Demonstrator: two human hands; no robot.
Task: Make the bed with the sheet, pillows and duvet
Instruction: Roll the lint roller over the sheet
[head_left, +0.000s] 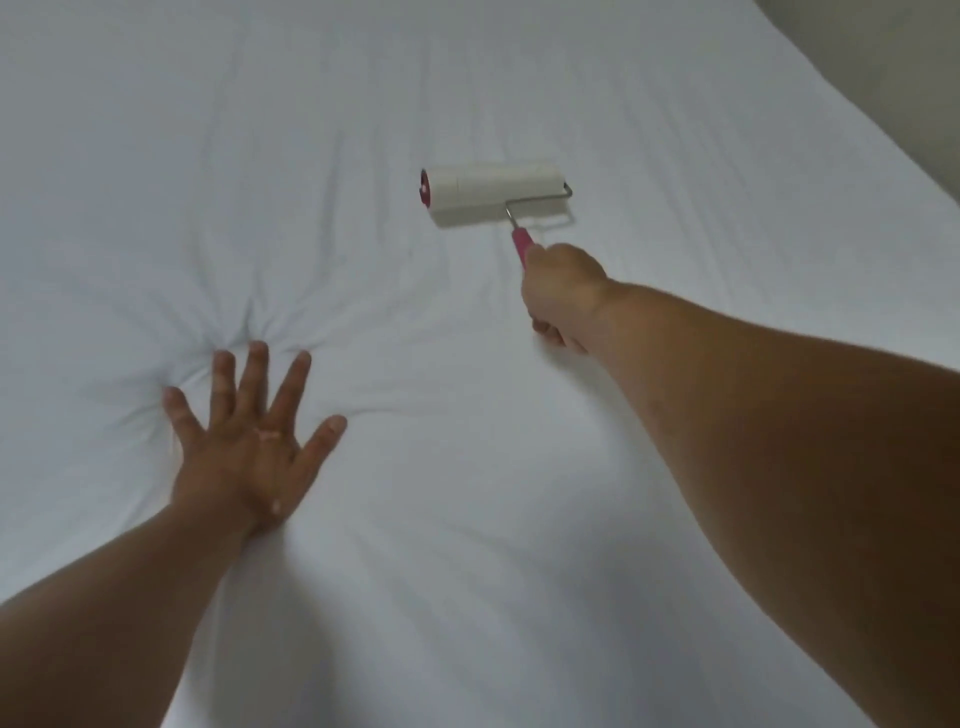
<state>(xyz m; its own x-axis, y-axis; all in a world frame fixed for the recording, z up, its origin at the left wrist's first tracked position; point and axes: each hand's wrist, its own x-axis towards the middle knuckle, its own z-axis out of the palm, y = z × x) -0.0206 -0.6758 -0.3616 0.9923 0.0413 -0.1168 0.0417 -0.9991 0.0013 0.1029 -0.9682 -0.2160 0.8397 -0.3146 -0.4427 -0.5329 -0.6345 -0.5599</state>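
A white sheet (467, 93) covers the bed and fills nearly the whole view. My left hand (244, 441) presses flat on it at the lower left with fingers spread, and creases fan out from the fingertips. My right hand (563, 296) grips the pink handle of a lint roller (491, 195), whose white roll lies on the sheet at centre right. No pillow or duvet is in view.
The bed's right edge runs diagonally down the upper right, with a beige wall or floor (893, 62) beyond it. Faint wrinkles cross the sheet around the roller.
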